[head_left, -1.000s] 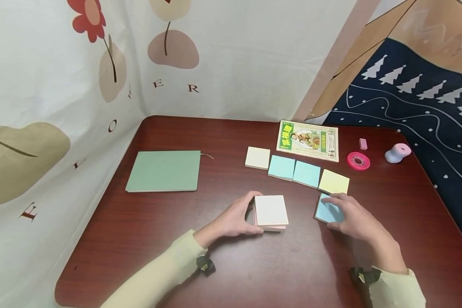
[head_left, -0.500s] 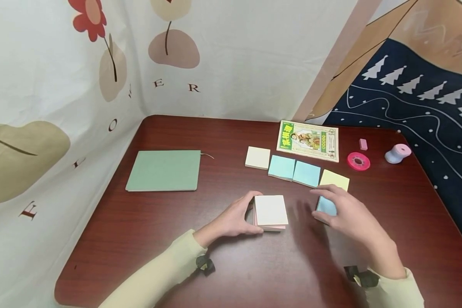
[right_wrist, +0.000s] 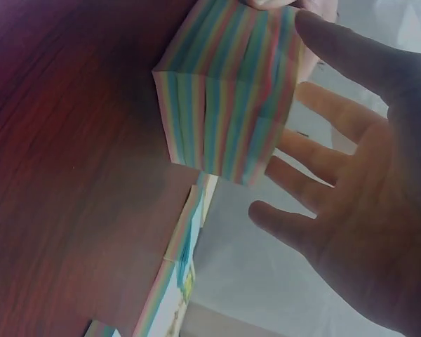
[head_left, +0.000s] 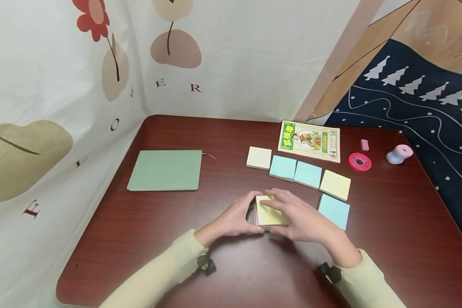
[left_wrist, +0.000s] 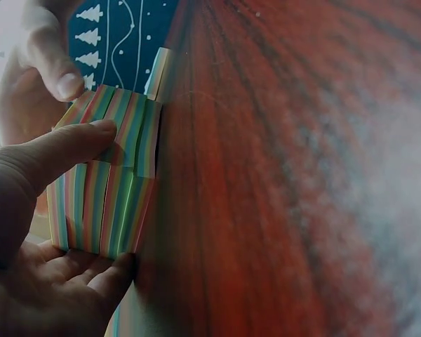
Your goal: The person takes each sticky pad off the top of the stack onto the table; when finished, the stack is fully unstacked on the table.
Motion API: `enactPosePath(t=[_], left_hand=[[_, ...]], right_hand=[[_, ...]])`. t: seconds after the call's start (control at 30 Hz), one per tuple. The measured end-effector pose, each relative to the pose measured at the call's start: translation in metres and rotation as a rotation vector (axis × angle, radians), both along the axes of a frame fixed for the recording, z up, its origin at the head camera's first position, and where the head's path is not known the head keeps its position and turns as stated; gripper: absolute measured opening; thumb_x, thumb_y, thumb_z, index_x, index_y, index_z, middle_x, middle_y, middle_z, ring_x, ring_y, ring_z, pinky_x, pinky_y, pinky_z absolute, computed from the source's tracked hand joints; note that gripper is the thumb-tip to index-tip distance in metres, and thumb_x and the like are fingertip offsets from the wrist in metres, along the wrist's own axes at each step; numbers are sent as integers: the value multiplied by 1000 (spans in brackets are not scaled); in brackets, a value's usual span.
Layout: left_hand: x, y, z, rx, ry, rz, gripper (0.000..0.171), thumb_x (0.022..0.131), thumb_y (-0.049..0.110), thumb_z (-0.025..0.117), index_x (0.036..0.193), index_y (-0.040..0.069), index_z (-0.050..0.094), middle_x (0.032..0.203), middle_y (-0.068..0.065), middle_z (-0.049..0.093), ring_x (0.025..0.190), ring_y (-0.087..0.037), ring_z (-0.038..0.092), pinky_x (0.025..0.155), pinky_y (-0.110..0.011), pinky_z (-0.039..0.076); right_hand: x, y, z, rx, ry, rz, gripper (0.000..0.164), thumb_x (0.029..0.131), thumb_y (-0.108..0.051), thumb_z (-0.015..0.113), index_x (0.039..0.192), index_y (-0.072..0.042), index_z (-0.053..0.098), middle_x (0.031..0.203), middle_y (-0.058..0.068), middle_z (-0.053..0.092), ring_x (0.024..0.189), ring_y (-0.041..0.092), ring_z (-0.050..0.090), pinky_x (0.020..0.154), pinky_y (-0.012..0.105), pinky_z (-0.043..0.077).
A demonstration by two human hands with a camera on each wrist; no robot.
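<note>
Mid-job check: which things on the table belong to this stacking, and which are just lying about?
Job:
- stack, gripped by left hand
- right hand, at the stack
- likely the loose cream pad, three blue pads, yellow pad

Apparently lying about:
- notebook
- booklet
- pink ring
- pink block
- spool

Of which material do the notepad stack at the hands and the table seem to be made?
Notepad stack: likely matte paper; its striped edges suggest many sheets.
Table: wood or laminate, unclear which; grain lines and a glossy sheen show.
</note>
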State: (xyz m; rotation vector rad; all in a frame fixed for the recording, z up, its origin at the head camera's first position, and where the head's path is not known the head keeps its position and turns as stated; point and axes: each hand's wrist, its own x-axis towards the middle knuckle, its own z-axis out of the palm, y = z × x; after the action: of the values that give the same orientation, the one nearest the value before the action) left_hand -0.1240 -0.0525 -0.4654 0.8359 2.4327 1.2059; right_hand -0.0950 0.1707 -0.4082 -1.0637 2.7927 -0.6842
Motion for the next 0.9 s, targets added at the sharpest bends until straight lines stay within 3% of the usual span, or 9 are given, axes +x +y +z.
enactPosePath(t=[0.3, 0.6, 0.9], left_hand=[[0, 1, -1, 11, -4, -4, 89, 68, 23, 90, 141, 16, 39, 130, -1, 54, 109, -15, 52, 93, -34, 44], [1, 0, -2, 7, -11, -5, 89, 68, 23, 91, 141, 16, 40, 130, -1, 54, 109, -14, 52, 93, -34, 44], [-1, 2, -3, 60, -15, -7, 87, 66, 19, 91, 138, 11, 43, 129, -4, 54, 116, -14, 53, 100, -31, 42]], right_hand=[[-5, -3, -3, 28, -40, -11, 71, 74, -26, 86, 137, -15, 57, 141, 9, 49, 121, 23, 49, 91, 43, 48], [-2, 0, -2, 41, -20, -58, 67, 71, -31, 87, 132, -18, 62, 131, 4, 54, 113, 17, 50, 86, 38, 49], [-8, 35, 15, -37, -16, -141, 67, 69, -26, 89, 130, -14, 63, 129, 8, 56, 111, 24, 52, 84, 43, 49]])
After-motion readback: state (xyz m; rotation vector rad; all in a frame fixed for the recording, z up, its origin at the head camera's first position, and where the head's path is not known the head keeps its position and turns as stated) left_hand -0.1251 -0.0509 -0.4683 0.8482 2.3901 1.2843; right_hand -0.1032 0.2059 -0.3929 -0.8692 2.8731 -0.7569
